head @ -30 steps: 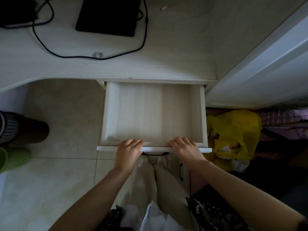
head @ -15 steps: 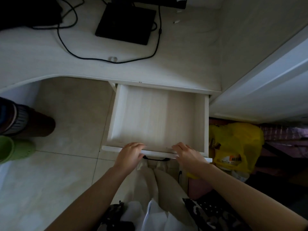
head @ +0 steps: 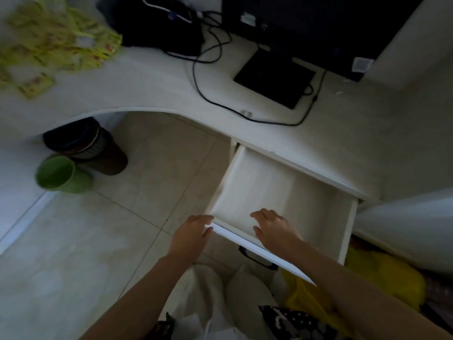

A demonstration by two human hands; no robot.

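A white drawer (head: 338,217) stands pulled out from under the white desk (head: 157,94), and nothing lies inside it. My left hand (head: 192,235) rests at the left end of the drawer's front edge, fingers fairly straight, touching the corner. My right hand (head: 273,228) hovers over the front edge with its fingers spread and reaching into the drawer; it holds nothing. A black handle (head: 257,257) hangs under the drawer front.
On the desk are a black flat device (head: 274,79) with cables, a dark monitor (head: 306,23) and blurred yellow-green packets (head: 49,45). A green cup (head: 61,174) and a dark bin (head: 90,146) stand on the tiled floor. A yellow bag (head: 387,278) lies at right.
The view has swung left and up, showing more of the desk. Both hands have loosened from the drawer's front edge; the right hand has lifted and reached over it.
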